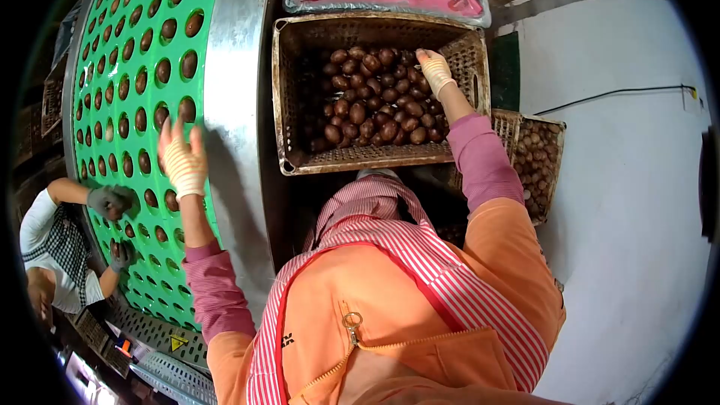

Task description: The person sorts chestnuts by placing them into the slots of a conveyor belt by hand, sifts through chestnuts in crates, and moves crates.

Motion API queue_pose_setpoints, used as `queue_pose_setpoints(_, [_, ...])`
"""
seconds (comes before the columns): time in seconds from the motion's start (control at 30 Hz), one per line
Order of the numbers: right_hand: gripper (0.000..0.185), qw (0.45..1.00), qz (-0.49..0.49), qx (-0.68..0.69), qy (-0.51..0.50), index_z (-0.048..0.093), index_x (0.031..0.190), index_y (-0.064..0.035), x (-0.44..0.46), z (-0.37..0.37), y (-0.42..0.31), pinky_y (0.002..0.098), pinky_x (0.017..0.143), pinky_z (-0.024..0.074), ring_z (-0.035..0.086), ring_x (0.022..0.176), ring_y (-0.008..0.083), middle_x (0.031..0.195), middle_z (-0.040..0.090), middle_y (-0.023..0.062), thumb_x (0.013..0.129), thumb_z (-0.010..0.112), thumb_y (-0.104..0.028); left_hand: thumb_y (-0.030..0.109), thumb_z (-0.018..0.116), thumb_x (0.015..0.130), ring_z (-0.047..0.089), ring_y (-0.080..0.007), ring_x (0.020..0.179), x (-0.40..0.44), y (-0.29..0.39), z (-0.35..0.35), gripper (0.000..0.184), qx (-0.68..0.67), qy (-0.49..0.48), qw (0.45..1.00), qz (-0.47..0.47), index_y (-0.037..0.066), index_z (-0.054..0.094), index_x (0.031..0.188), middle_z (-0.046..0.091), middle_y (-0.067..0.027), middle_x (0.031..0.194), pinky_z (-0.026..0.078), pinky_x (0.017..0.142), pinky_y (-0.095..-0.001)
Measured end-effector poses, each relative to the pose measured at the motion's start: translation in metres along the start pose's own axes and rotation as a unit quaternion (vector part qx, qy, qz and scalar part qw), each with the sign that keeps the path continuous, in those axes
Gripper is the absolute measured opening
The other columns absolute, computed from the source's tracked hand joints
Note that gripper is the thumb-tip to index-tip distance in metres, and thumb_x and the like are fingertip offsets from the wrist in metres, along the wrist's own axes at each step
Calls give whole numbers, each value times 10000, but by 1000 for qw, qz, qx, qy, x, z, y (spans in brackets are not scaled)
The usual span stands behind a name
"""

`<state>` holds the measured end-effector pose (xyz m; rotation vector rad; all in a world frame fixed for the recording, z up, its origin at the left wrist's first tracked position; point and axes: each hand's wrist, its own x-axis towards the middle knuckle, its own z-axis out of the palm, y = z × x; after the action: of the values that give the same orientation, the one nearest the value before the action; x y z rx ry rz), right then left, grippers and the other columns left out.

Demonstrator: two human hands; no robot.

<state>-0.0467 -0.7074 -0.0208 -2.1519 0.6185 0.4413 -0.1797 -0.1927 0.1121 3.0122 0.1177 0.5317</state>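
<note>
My left hand (182, 159), in a pale striped glove with bare fingertips, is over the green tray belt (127, 142), its fingers apart beside a brown egg-like item (161, 116) in a hole. Most of the belt's upper holes hold one such dark brown oval. My right hand (435, 71), gloved alike, is at the upper right of the heap of brown ovals (367, 97) inside the brown plastic crate (360, 159). Its fingers point left, bent together at the edge of the heap; what they hold, if anything, is too small to tell.
A smooth metal edge (236, 67) runs between belt and crate. Across the belt, a co-worker's grey-gloved hands (111, 202) touch its far side. Behind the crate stands a plastic-lined bin (382, 0); another crate of round items (536, 157) is at right, by a pale wall (622, 180).
</note>
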Motion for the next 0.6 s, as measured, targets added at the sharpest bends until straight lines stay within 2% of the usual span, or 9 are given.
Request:
queue_pose_setpoints(0.03, [564, 998, 56, 13, -16, 529, 1345, -73, 13, 6, 6, 396, 1049, 384, 500, 1254, 362, 1356, 527, 208, 931, 463, -450, 265, 637, 899, 535, -366, 1170, 16, 35, 0, 433, -167, 18, 986, 20, 85, 568, 1287, 557, -187, 1292, 439, 985, -473])
queue_pose_setpoints(0.1, [619, 994, 50, -72, -70, 482, 1392, -87, 42, 22, 23, 396, 1085, 351, 445, 1309, 360, 1419, 469, 197, 930, 440, -495, 272, 592, 943, 592, -237, 1082, 29, 105, 26, 431, -450, -155, 865, -159, 73, 549, 1322, 641, -149, 1142, 471, 959, -350])
queue_pose_setpoints(0.13, [639, 992, 37, -101, -64, 495, 1376, -63, 40, 28, 20, 381, 1074, 348, 475, 1290, 338, 1393, 507, 181, 927, 462, -516, 339, 545, 972, 500, -255, 1234, 41, 147, 28, 481, -572, -265, 750, -202, 77, 497, 1373, 518, -130, 1354, 475, 968, -417])
queue_pose_setpoints(0.2, [657, 988, 24, -148, -36, 470, 1394, -68, 35, 33, 11, 391, 1078, 359, 448, 1302, 366, 1405, 477, 208, 924, 441, -525, 345, 551, 967, 401, -243, 1328, 52, 192, 82, 503, -600, -348, 670, -264, 88, 474, 1393, 471, -111, 1410, 433, 995, -427])
queue_pose_setpoints(0.23, [661, 987, 29, -158, -27, 460, 1402, -69, 30, 30, 4, 394, 1080, 360, 442, 1302, 372, 1405, 471, 217, 925, 431, -525, 350, 553, 963, 530, -197, 1165, 58, 214, 105, 484, -578, -332, 664, -339, 87, 509, 1367, 575, -85, 1283, 437, 968, -365])
queue_pose_setpoints(0.3, [691, 982, 51, -178, -48, 429, 1423, -68, 22, 25, -6, 394, 1087, 357, 455, 1296, 365, 1402, 471, 226, 919, 419, -540, 388, 509, 967, 537, -307, 1217, 51, 201, 215, 559, -453, -295, 806, -240, 6, 466, 1373, 584, -187, 1297, 399, 1024, -367])
queue_pose_setpoints(0.37, [772, 972, 70, -211, -77, 331, 1463, -33, 28, 32, -1, 458, 1021, 429, 510, 1246, 385, 1350, 509, 259, 919, 408, -576, 488, 467, 960, 428, -371, 1322, 66, 209, 232, 648, -290, -349, 839, -299, 7, 435, 1394, 465, -228, 1411, 355, 1079, -407])
queue_pose_setpoints(0.53, [854, 988, 95, -69, -103, 159, 1527, -94, 22, 38, 11, 444, 1080, 346, 407, 1336, 380, 1454, 387, 262, 902, 492, -571, 523, 463, 955, 399, -357, 1344, 46, 186, 310, 661, -338, -373, 805, -314, 63, 407, 1426, 410, -188, 1466, 353, 1085, -435])
queue_pose_setpoints(0.6, [897, 986, 101, 68, -113, 184, 1528, -127, 29, 32, 25, 466, 1112, 291, 293, 1405, 359, 1537, 267, 220, 858, 608, -545, 532, 491, 942, 393, -339, 1339, 51, 206, 260, 657, -500, -348, 662, -437, 99, 410, 1430, 399, -146, 1475, 343, 1088, -457])
